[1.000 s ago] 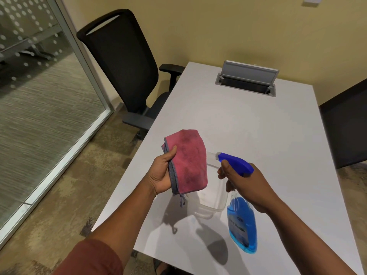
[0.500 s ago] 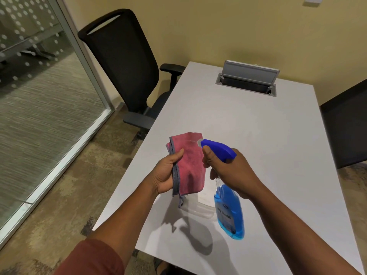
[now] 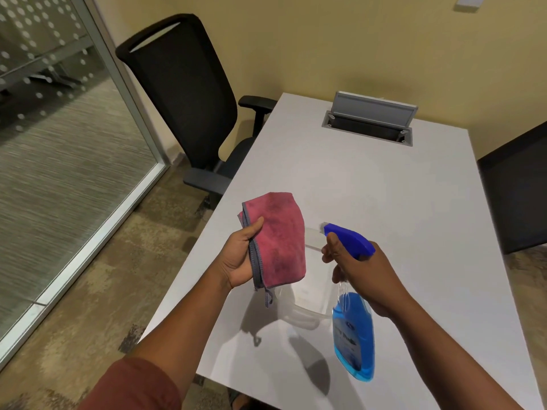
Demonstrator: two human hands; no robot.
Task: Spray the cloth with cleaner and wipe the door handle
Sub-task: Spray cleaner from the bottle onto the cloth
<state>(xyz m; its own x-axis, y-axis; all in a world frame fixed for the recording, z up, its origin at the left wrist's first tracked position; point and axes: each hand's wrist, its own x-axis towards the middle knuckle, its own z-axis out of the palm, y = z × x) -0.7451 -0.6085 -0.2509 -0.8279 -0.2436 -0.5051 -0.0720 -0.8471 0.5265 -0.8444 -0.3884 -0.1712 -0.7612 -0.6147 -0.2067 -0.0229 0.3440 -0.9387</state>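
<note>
room: yellow walls meet a glass partition with a dotted frosted pattern on the left, over a mottled brown floor.
table: white table runs away from the viewer, with a grey cable hatch standing open near its far end.
chairs: black office chair stands at the table's left side; part of a second dark chair shows at the right edge.
container: clear plastic container sits on the table below and between the two hands (mostly hidden by them).
cloth: folded pink cloth with a grey stitched edge is held upright above the table, its face turned toward the nozzle.
left hand: left hand grips the cloth along its left edge, thumb pressed over the front, fingers behind.
spray bottle: spray bottle of blue liquid hangs tilted above the table, its blue head aimed left at the cloth, nozzle near it but apart.
right hand: right hand is wrapped around the bottle's neck, with curled fingers at the trigger.
sleeve: dark red sleeve covers the left upper arm at the bottom edge.
</note>
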